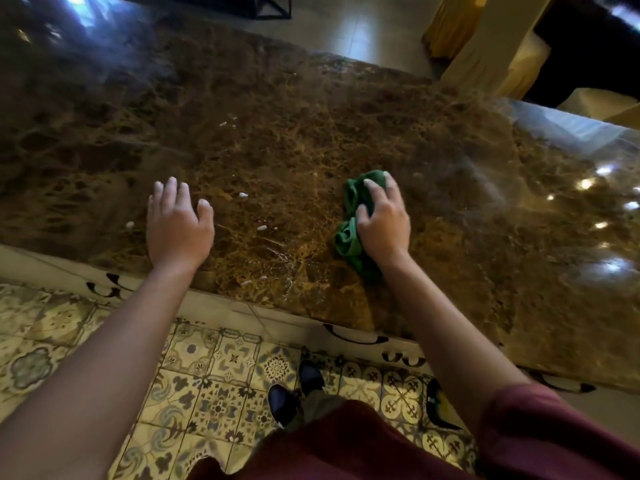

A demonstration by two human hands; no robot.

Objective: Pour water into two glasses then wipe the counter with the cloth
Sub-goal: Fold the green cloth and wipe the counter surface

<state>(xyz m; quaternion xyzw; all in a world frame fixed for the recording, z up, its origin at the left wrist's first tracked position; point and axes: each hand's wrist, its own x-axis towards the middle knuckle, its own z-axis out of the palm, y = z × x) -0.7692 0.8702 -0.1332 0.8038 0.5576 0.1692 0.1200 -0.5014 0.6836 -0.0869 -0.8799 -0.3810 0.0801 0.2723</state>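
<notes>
A crumpled green cloth (351,233) lies on the brown marble counter (294,140), near its front edge. My right hand (382,220) presses down on the cloth, its fingers curled over the bunched fabric. To the left, my left hand (176,223) rests flat on the counter with fingers spread and holds nothing. Small water drops (242,195) and a wet streak (280,258) shine on the marble between the two hands. No glasses or water vessel are in view.
The counter's front edge (242,306) runs diagonally above a patterned tile floor (207,375), where my shoes (294,389) show. Yellow fabric and a pale column (485,46) stand beyond the counter's far right corner. Bright light reflections (588,183) lie on the marble at the right.
</notes>
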